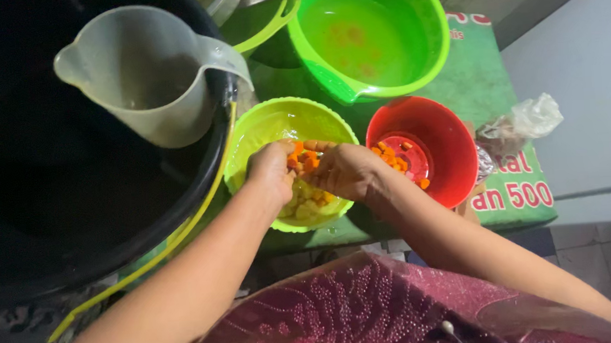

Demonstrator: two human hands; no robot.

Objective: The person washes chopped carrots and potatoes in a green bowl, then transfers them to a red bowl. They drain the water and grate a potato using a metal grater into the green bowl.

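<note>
Head view looks down first on a dark red patterned cloth [356, 309] over the person's lap, and both bare forearms reach forward from it. The left hand [271, 170] and the right hand [344, 170] meet over a light green bowl [247, 136]. Both hands are cupped together and closed loosely around a heap of orange vegetable pieces [303, 159]; how tight the fingers press I cannot tell. Under the hands, yellow pieces [311, 205] already lie in this bowl, so part of the mixing seems done. Just beside it on the right stands a red bowl [452, 141], and some orange pieces [389, 153] are left inside, so I judge this bowl is not yet emptied. Farther away, a big green basin [423, 16] holds water. On the left, a clear plastic jug [144, 75] rests on a large black tub [52, 194].
</note>
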